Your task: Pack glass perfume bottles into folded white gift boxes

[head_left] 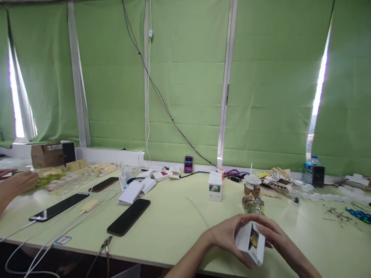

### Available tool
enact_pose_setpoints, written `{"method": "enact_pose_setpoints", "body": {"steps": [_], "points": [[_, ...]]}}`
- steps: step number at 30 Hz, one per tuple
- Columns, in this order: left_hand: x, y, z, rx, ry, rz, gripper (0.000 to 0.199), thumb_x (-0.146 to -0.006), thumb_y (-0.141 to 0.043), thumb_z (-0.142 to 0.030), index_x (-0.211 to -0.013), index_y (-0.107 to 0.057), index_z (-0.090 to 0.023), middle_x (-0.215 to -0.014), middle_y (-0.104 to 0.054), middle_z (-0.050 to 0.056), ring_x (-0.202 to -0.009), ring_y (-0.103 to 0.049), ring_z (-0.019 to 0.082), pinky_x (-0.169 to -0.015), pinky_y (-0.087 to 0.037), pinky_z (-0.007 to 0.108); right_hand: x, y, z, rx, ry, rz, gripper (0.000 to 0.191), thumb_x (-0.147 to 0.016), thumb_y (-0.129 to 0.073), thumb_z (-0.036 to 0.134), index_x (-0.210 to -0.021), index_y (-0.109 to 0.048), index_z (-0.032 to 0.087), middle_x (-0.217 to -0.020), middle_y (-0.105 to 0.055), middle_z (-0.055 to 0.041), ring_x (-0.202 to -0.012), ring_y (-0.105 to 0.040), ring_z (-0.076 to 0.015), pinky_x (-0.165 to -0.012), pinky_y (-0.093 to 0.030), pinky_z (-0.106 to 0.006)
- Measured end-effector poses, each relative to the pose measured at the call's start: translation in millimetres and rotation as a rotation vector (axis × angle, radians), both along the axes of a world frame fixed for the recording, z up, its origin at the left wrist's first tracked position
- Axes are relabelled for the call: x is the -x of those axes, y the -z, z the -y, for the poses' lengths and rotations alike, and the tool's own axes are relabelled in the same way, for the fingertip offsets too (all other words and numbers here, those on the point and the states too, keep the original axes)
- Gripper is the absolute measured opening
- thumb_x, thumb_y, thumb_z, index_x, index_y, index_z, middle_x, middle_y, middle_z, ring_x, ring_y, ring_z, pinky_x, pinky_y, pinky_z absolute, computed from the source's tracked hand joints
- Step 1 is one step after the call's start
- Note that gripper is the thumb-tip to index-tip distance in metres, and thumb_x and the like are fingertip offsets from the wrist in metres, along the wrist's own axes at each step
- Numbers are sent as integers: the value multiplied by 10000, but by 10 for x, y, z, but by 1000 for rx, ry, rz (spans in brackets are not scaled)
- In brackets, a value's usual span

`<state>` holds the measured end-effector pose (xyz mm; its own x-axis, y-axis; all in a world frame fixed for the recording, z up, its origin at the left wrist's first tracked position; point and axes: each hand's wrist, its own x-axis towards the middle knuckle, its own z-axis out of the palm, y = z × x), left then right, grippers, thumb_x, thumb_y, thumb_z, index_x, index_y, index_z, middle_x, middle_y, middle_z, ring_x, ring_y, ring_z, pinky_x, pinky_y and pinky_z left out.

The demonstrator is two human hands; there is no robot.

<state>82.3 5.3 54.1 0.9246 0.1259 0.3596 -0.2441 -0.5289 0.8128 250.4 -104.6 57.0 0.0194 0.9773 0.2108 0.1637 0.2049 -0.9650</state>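
A small white box (pixel 246 241) is held between both hands over the table's front edge, its open end facing right and toward me. Something yellow or gold shows inside the opening. My left hand (pixel 227 235) wraps round the box's left side, fingers over the top and thumb below. My right hand (pixel 271 231) grips the box at its upper right, by the open end. Just behind the hands lies a shiny clear packet of small items (pixel 251 202). Farther back stands a white box with a flower picture (pixel 215 187).
Phones (pixel 129 217) and white cables lie on the left of the table (pixel 174 220). Several white boxes (pixel 131 192) are at the back. A cup (pixel 252 185) stands behind the packet. Another person's hands (pixel 17 185) are at the far left. Wires (pixel 339 214) lie right.
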Motion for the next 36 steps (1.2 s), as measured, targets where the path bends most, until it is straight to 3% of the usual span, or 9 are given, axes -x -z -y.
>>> {"method": "enact_pose_setpoints", "body": {"steps": [2,5,9,15,18,21,25,36], "points": [[-1,20,17,22,-107,43,929,-357,-872,-506,-1153,-519,-183,-1074,-596,67,-1004,-571,288,-897,-454,423,11,-3,-11,-16,94,-46,484,-786,-553,551,-1148,-602,234,-836,-651,-38,-636,-558,-166,-537,-416,-258],[21,119,12,-5,-324,109,892,-310,-891,-470,-1068,-531,-169,-1027,-564,51,-941,-559,258,-841,-464,383,56,-33,-10,-25,166,-22,533,-818,-511,555,-1250,-543,245,-955,-677,-67,-850,-622,-247,-737,-496,-349],[10,225,-44,-84,-414,189,915,-353,-900,-414,-1135,-488,-178,-1086,-519,58,-1001,-526,262,-879,-446,389,122,-57,-18,-88,214,193,504,-838,-491,552,-1237,-580,257,-1233,-590,-89,-1093,-559,-283,-888,-482,-367],[-39,266,-76,-216,-500,216,872,-420,-881,-421,-1153,-467,-194,-1105,-524,64,-999,-515,263,-889,-438,404,151,55,-106,-126,336,491,582,-872,-421,546,-1368,-456,241,-1317,-543,-92,-1228,-477,-265,-1033,-376,-385],[-45,288,-68,-255,-524,207,874,-414,-882,-422,-1148,-466,-193,-1094,-526,68,-989,-513,266,-877,-440,406,185,79,-131,-140,372,575,573,-894,-383,517,-1408,-386,263,-1313,-555,-73,-1187,-519,-259,-987,-416,-385],[-50,317,-67,-292,-573,177,904,-391,-886,-423,-1159,-468,-194,-1083,-518,71,-987,-505,277,-867,-439,423,240,63,-139,-134,400,657,556,-906,-346,488,-1429,-331,300,-1191,-621,-66,-983,-630,-247,-831,-502,-368],[-56,342,-75,-306,-604,168,919,-389,-883,-439,-1170,-461,-201,-1084,-513,69,-982,-504,278,-855,-439,425,290,48,-154,-142,444,752,559,-898,-326,477,-1413,-381,267,-990,-665,-84,-806,-657,-243,-703,-525,-360],[-53,332,-98,-255,-583,191,911,-417,-883,-416,-1196,-458,-212,-1113,-511,72,-1005,-490,281,-872,-440,429,322,140,-206,-154,430,654,558,-935,-277,492,-1444,-307,266,-1225,-624,-73,-1170,-549,-251,-922,-468,-350]]}}
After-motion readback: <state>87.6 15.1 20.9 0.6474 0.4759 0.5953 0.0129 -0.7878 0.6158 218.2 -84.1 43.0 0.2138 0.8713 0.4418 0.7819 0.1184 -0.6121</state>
